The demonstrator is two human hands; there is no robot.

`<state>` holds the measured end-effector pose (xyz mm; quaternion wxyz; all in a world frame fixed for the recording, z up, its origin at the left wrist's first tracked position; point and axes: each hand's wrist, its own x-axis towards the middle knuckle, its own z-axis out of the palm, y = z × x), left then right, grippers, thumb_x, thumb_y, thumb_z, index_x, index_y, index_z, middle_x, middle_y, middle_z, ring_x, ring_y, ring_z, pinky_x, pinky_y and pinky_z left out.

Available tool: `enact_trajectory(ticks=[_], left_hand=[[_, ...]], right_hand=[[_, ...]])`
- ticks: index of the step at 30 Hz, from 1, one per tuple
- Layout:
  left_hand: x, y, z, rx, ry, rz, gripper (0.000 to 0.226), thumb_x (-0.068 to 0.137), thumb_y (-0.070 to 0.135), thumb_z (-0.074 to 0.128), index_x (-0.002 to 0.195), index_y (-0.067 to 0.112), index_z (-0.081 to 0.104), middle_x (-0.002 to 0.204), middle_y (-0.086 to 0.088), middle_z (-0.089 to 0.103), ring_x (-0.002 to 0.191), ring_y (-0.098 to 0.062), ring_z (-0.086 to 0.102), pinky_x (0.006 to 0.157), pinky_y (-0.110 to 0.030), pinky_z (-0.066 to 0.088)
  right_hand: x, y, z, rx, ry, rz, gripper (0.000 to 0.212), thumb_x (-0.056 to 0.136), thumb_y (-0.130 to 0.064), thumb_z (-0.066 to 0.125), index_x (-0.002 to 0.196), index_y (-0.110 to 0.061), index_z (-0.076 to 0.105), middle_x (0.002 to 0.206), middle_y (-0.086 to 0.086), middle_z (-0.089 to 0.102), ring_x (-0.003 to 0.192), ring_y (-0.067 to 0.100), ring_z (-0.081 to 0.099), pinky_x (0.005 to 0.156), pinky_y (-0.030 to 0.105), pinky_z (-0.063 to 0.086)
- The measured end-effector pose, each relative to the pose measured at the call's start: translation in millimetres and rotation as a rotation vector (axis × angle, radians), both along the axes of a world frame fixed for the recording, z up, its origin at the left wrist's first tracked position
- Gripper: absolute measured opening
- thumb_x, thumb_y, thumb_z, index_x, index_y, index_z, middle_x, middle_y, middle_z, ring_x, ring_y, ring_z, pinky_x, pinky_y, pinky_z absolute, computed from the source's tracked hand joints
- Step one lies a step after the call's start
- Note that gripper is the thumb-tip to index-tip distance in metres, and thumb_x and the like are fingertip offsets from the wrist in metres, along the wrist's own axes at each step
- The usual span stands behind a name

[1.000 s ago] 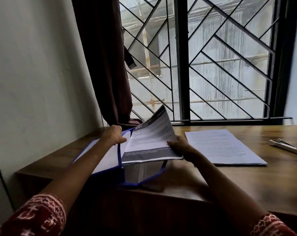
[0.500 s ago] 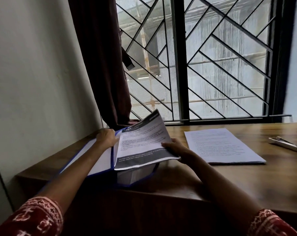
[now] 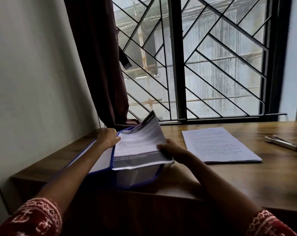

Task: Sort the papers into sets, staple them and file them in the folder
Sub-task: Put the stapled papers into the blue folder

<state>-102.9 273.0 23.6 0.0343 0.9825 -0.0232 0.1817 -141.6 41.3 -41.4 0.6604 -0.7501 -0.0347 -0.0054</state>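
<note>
While the left hand (image 3: 106,137) curls over the raised flap of the blue-edged folder (image 3: 100,157) and holds it open, the right hand (image 3: 171,149) pinches the near right edge of a set of printed papers (image 3: 139,147), thumb on top and fingers underneath. That set has dark bands across its top and bottom, and its far corner lifts off the folder (the motion blurs it there). It lies over the open folder, whose lower pocket hangs a little past the front edge of the wooden desk (image 3: 246,176) at the desk's left end, near the wall (image 3: 33,74).

To the right of the hands, a second stack of white printed sheets (image 3: 219,144) lies flat on the desk, well apart from the folder. Farther right, a stapler (image 3: 281,142) rests on the wood with its silver arm angled toward the stack. Behind the desk stands a window (image 3: 212,62) with a dark diagonal grille, and a dark curtain (image 3: 100,65) hangs at its left side. Both forearms end in red patterned sleeves (image 3: 33,218) at the bottom corners of the view.
</note>
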Motion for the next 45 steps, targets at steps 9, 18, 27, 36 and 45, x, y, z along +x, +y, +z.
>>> enact_trajectory(ticks=[9, 18, 27, 36, 45], left_hand=[[-2.8, -9.2, -2.8, 0.038, 0.029, -0.033, 0.028, 0.09, 0.026, 0.053, 0.07, 0.006, 0.059, 0.097, -0.019, 0.066, 0.091, -0.03, 0.061, 0.073, -0.031, 0.043], [-0.2, -17.7, -4.6, 0.025, 0.034, -0.049, 0.032, 0.09, 0.028, 0.052, 0.063, 0.011, 0.052, 0.094, -0.016, 0.067, 0.085, -0.028, 0.06, 0.066, -0.027, 0.036], [-0.4, -17.0, -1.9, 0.023, 0.045, -0.029, 0.032, 0.089, 0.03, 0.056, 0.089, 0.0, 0.066, 0.098, -0.019, 0.067, 0.092, -0.03, 0.062, 0.073, -0.03, 0.043], [-6.1, -54.2, -16.5, -0.043, 0.034, -0.082, 0.032, 0.089, 0.029, 0.053, 0.099, 0.0, 0.064, 0.107, -0.019, 0.065, 0.101, -0.032, 0.06, 0.081, -0.036, 0.047], [21.9, -31.1, -28.1, -0.679, 0.094, -0.21, 0.041, 0.096, 0.026, 0.043, 0.06, 0.01, 0.054, 0.058, -0.007, 0.056, 0.047, -0.021, 0.049, 0.053, -0.025, 0.042]], right_hand=[[3.2, 2.4, 2.1, 0.169, -0.015, 0.011, 0.035, 0.089, 0.014, 0.038, 0.124, 0.014, 0.044, 0.102, 0.018, 0.059, 0.074, 0.016, 0.055, 0.051, 0.012, 0.051], [3.8, 1.0, 1.2, 0.044, -0.083, -0.002, 0.034, 0.089, 0.014, 0.039, 0.121, 0.004, 0.045, 0.09, 0.004, 0.056, 0.077, 0.012, 0.053, 0.059, 0.011, 0.049], [-3.2, 10.1, 6.6, 0.12, 0.051, 0.353, 0.042, 0.088, 0.0, 0.056, 0.128, 0.001, 0.046, 0.116, 0.015, 0.058, 0.091, 0.02, 0.062, 0.074, 0.025, 0.057], [1.4, 22.6, -6.2, 0.215, 0.122, 0.315, 0.042, 0.087, 0.001, 0.058, 0.128, 0.0, 0.048, 0.12, 0.02, 0.059, 0.099, 0.028, 0.061, 0.086, 0.038, 0.052], [10.9, -0.1, -6.3, 0.268, 0.112, 0.091, 0.036, 0.089, 0.012, 0.044, 0.125, 0.008, 0.046, 0.101, 0.019, 0.06, 0.08, 0.022, 0.06, 0.063, 0.024, 0.056]])
